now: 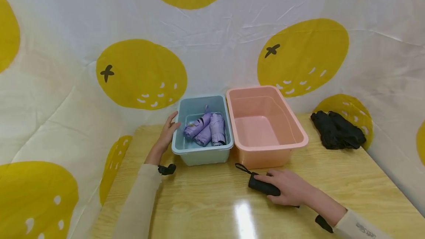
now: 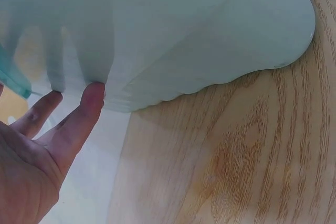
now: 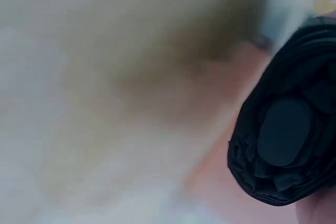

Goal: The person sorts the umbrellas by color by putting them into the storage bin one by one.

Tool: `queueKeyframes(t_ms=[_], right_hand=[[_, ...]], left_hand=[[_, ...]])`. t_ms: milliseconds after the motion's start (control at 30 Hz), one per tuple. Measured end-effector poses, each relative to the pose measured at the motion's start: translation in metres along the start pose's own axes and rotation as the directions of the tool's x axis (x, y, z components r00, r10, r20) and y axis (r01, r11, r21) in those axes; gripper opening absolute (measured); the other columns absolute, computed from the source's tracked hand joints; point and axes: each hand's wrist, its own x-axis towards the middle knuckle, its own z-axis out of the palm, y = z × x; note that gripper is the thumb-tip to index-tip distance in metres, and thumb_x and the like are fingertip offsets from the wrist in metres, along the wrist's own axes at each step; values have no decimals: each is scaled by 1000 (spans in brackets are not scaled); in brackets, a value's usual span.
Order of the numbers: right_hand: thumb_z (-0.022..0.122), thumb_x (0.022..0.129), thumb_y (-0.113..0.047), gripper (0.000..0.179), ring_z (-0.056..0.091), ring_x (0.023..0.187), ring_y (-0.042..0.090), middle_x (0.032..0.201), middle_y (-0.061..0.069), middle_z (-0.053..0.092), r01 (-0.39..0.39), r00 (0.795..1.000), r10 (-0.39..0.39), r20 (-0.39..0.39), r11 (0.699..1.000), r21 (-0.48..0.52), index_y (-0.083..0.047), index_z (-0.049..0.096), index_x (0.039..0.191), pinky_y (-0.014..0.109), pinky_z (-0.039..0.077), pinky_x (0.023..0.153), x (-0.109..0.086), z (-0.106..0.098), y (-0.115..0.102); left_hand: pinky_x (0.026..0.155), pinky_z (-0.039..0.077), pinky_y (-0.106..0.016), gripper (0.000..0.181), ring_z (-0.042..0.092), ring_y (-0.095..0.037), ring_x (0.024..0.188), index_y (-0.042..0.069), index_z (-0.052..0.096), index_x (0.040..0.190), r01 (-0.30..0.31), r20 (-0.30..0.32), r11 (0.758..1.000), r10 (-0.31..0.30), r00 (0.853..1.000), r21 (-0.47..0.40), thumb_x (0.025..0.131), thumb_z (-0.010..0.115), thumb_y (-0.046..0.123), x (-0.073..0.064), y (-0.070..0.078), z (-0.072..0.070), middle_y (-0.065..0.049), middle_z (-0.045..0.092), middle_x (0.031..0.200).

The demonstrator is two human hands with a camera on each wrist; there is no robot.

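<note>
Toward the front of the table, my right hand (image 1: 290, 187) grips a black folded umbrella (image 1: 263, 186), whose wrist strap points to the upper left. Up close in the right wrist view, the black umbrella (image 3: 283, 135) shows its round end. My left hand (image 1: 166, 134) holds the left rim of a light blue plastic basin (image 1: 201, 156), thumb over the edge. From the left wrist view, fingertips of the left hand (image 2: 47, 145) touch the basin's outer wall (image 2: 210, 30). Several purple folded umbrellas (image 1: 217, 128) lie inside the blue basin.
A pink plastic basin (image 1: 270, 146) stands right beside the blue one, with nothing seen inside. Black folded umbrellas (image 1: 337, 130) lie in a pile at the table's back right. A patterned cloth (image 1: 222, 58) hangs behind the wooden table (image 1: 199, 202).
</note>
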Motion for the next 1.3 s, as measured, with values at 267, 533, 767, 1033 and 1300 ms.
queueKeyframes(t_ms=[267, 533, 767, 1033, 1300], right_hand=[[71, 86, -44, 67, 47, 69, 0, 109, -5, 58, -50, 999, 50, -5, 999, -14, -34, 44, 146, 26, 42, 55, -30, 18, 18], [73, 84, -43, 69, 49, 72, -2, 106, -11, 57, -103, 994, 97, -58, 989, -106, -35, 44, 146, 25, 43, 54, -67, 13, 41], [73, 83, -48, 67, 55, 72, 3, 103, -7, 59, -264, 964, 254, -82, 952, -158, -34, 49, 144, 30, 47, 55, -103, 4, 76], [70, 84, -53, 72, 53, 62, 14, 96, 7, 58, -494, 868, 482, -124, 862, -112, -22, 48, 144, 37, 43, 48, -99, -7, 115], [65, 85, -55, 81, 61, 71, 34, 111, 29, 56, -650, 759, 645, -91, 759, -47, -13, 39, 149, 45, 45, 48, -75, -5, 137]], left_hand=[[87, 49, -50, 63, 49, -46, 117, 29, 19, 156, 2, -4, 1000, -2, 1000, 11, 101, 49, 37, -1, 1, 3, -32, 37, 141], [93, 44, -54, 61, 46, -45, 121, 31, 19, 156, -6, -15, 999, 6, 1000, 38, 102, 47, 37, -3, 1, 2, -32, 34, 143], [95, 41, -55, 61, 41, -48, 124, 32, 17, 156, 0, -15, 999, 0, 1000, 34, 103, 45, 36, -8, 3, -2, -32, 32, 145], [96, 41, -55, 60, 39, -50, 126, 29, 13, 157, 9, 7, 1000, -9, 1000, 24, 104, 42, 29, -7, 12, 1, -30, 31, 146], [96, 40, -57, 63, 37, -52, 126, 21, 12, 158, 36, 33, 999, -37, 999, 2, 104, 44, 25, -15, 30, 6, -31, 33, 143]])
